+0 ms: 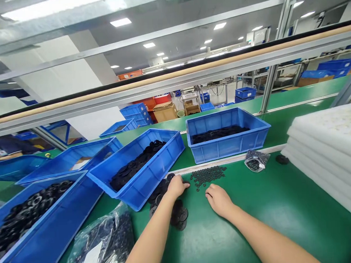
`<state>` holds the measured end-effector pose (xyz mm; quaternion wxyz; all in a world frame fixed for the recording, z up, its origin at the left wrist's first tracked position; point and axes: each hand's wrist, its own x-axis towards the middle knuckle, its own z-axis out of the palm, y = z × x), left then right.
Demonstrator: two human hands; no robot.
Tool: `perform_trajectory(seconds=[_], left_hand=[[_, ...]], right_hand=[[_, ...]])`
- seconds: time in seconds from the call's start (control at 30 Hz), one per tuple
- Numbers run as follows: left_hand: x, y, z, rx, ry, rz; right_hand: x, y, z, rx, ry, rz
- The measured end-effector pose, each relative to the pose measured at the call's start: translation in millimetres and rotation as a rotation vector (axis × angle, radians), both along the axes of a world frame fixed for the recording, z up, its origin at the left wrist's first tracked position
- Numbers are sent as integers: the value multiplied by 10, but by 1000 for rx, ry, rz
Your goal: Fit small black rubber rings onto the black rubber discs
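Note:
My left hand [176, 187] is over a loose pile of flat black discs [181, 215], its fingers closed on the edge of one black disc [186, 181]. Several discs in the pile show small holes. On the green table, my right hand [218, 200] lies with curled fingers just below a spread of small black rings [208, 175]; whether a ring is between its fingertips is hidden. A small clear bag [256, 161] of dark parts lies beyond the rings, to the right.
Blue bins of black parts stand behind the discs [154, 174] and behind the rings [230, 145]; another blue bin [60, 223] is at left. A large clear bag [106, 241] lies front left. White foam sheets [326, 157] are stacked at right, beside a dark disc [281, 159].

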<state>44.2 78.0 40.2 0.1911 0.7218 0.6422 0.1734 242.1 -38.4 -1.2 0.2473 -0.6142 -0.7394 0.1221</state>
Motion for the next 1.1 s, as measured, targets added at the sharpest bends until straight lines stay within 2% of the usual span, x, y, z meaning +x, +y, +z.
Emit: perform_trajectory(seconds=[0.1,0.2,0.3,0.4,0.5,0.7,0.77,0.9,1.1], left_hand=[[42,-143,36,21,-60,-25],[124,-392,29,52,-156,-42],[213,-688,-66,-6,-516,-2],[289,-938,-201,-158,-926,46],[362,-1084,-272,-265,-1130,54],[476,-1172,-223,-379,-1262,18],[480,-1166,-221,-385,-1297,14],[462,-1136,-260,-376,-1351,112],[486,-1142,-287,-443,-1409,102]], right_hand=[[31,28,9,-9,-13,-92],[34,61,0,-2,-22,-172],[36,77,-24,21,-26,-180],[49,68,-53,39,-35,-127],[41,25,-69,85,15,-113],[-20,-156,-12,309,315,55],[-1,-171,7,318,326,30],[38,-144,8,332,344,-32],[-34,-186,-5,364,280,123]])
